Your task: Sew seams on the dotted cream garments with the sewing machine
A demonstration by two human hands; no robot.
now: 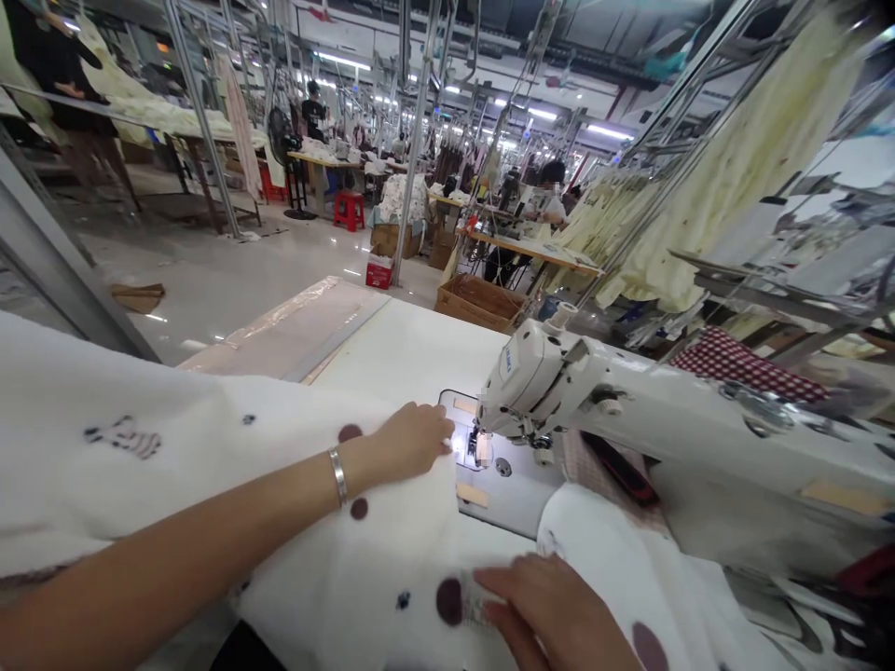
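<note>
A white fleece-like fabric (294, 559) with dark dots and small prints spreads over the left side and front of the sewing table. My left hand (412, 440), a silver bracelet on its wrist, is closed on the fabric's edge just left of the needle area. The sewing machine (601, 391) stands to the right, its lamp lighting the metal plate (514, 494). Lower down, my right hand (556, 601) hovers over or rests on the fabric, slightly blurred, with its fingers apart; whether it touches the cloth I cannot tell.
More dotted white fabric (608, 536) lies under the machine arm, by a dark red-and-black tool (622, 471). A metal post (56, 242) rises at left. Beyond the table are a cardboard box (479, 300), a red stool (349, 211), hanging yellow cloth (741, 177) and people at work.
</note>
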